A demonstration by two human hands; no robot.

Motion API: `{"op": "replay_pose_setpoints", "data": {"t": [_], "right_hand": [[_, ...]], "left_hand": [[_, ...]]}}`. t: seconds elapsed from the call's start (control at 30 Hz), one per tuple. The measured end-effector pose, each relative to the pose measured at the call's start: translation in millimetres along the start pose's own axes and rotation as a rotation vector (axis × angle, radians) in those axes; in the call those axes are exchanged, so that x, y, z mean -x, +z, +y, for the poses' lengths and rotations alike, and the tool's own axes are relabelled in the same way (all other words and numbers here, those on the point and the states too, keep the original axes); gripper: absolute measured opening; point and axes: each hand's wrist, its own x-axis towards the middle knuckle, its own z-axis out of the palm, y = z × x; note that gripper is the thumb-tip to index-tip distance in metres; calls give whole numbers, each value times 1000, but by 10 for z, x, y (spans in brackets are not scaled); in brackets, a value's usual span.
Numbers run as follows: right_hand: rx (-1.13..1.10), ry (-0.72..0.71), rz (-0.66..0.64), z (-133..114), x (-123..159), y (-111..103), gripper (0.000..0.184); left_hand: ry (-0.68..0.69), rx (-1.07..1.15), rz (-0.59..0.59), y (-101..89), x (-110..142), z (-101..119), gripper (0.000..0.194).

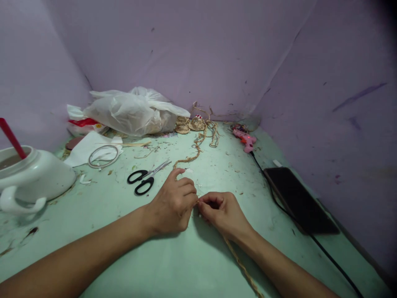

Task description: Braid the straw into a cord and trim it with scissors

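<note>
A braided strand of tan twine (pixel 198 147) trails from the back of the table down to my left hand (pixel 176 200). That hand is closed on the twine, palm down, with the part inside the fist hidden. Close beside it, my right hand (pixel 228 213) pinches the twine between thumb and fingertips. More of the strand comes out under the right wrist and runs to the front edge of the view. Black-handled scissors (pixel 145 179) lie just left of my left hand, blades pointing away to the right.
On the left stand a white mug (pixel 46 176) and a metal ring (pixel 103 156). A white plastic bag (pixel 133 114) and woven twine pieces (pixel 197 123) lie against the wall. At right are a pink glue gun (pixel 245 140), its black cord (pixel 263 174) and a dark phone (pixel 300 200).
</note>
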Motion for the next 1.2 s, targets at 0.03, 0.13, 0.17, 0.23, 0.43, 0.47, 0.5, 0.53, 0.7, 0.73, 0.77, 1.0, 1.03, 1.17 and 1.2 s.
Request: {"op": "replay_pose_setpoints", "data": {"t": [0.03, 0.13, 0.17, 0.23, 0.43, 0.47, 0.5, 0.53, 0.7, 0.73, 0.77, 1.0, 1.03, 1.17, 1.2], "right_hand": [[6, 2, 10, -2, 0, -2, 15], [23, 26, 40, -6, 2, -6, 15], [26, 37, 46, -4, 3, -6, 14], [29, 53, 51, 4, 3, -5, 14], [-17, 22, 17, 23, 1, -2, 14], [-20, 16, 16, 25, -2, -2, 14], [-20, 10, 15, 28, -5, -3, 14], [-19, 8, 14, 33, -8, -5, 14], [-15, 7, -28, 79, -24, -20, 19], [-19, 8, -33, 89, -25, -21, 20], [-26, 8, -36, 97, -26, -22, 21], [-68, 0, -111, 71, -18, -31, 19], [-67, -4, -127, 60, -17, -36, 19], [-99, 8, -149, 41, -23, -47, 20], [-113, 16, -150, 41, -27, -48, 20]], "left_hand": [[-4, 15, 29, -6, 5, -8, 18], [-43, 44, 163, -38, 42, -64, 25], [-63, 47, 205, -48, 60, -88, 27], [-90, 54, 256, -56, 97, -131, 26], [-7, 50, 149, 4, 89, -133, 18], [-1, 53, 135, 16, 74, -125, 17], [-2, 58, 124, 25, 60, -120, 15], [-5, 67, 117, 32, 48, -118, 14], [-10, 128, 99, 41, 25, -151, 12], [-9, 140, 90, 41, 25, -159, 12], [-7, 149, 80, 41, 25, -166, 12], [-10, 167, 31, 39, 16, -167, 12], [-9, 167, 31, 36, 13, -167, 12], [-3, 164, 41, 25, 5, -165, 12], [-1, 163, 45, 23, 3, -163, 12]]}}
